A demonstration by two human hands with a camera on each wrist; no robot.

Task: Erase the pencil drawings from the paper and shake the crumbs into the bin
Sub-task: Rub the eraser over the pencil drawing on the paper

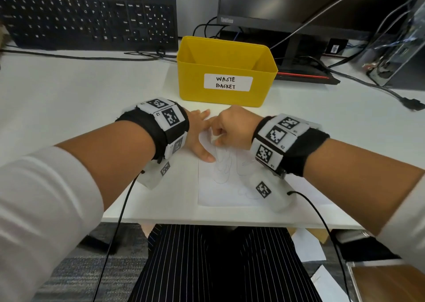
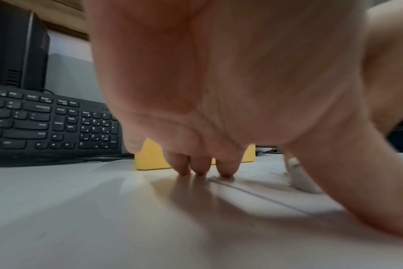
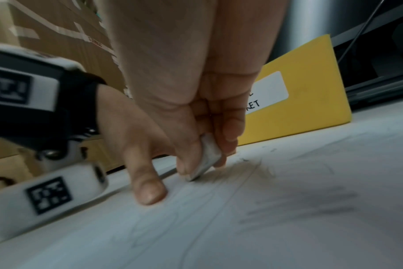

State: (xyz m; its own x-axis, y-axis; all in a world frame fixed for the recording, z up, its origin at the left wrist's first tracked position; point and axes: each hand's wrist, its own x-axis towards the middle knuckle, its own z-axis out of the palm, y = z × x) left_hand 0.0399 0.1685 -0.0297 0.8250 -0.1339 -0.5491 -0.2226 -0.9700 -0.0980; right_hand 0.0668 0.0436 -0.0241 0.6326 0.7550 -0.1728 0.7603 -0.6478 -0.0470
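Head view: a white sheet of paper (image 1: 220, 186) lies flat on the smooth white surface (image 1: 69, 99), its near edge at 6 o'clock by the surface's front edge. Faint pencil outlines (image 1: 223, 168) curve across it; their shapes are too pale to read. The left hand (image 1: 197, 136) lies at the paper's 10 o'clock corner, fingers straight and spread, pressing down, holding nothing. The right hand (image 1: 234, 129) sits just to its right, fingers curled round a small white eraser (image 1: 215, 138), mostly hidden under the knuckles. At 12 o'clock from the hands stands a boxy yellow plastic bin (image 1: 226, 71), labelled "WASTE BASKET", open-topped. Both wrists wear black bands with checkered markers. A black keyboard (image 1: 87, 14) lies at 10 o'clock, a monitor (image 1: 287, 2) at 1 o'clock.

Left wrist view: the palm (image 2: 219, 81) fills the top; three fingertips (image 2: 200, 167) touch down where the paper's edge runs as a thin line. The bin (image 2: 150, 158) shows only in slivers behind the fingers. At 3 o'clock the eraser (image 2: 299, 178) stands on the paper, its holder cut off, with dark crumbs (image 2: 276, 172) beside it.

Right wrist view: thumb and fingers pinch the flat, rounded eraser (image 3: 207, 156), its lower corner on the paper (image 3: 288, 227). Blurred grey smudges (image 3: 311, 205) spread at 4 o'clock. The left thumb (image 3: 147, 183) presses the sheet at 8 o'clock. The bin's (image 3: 311, 91) label is half hidden.
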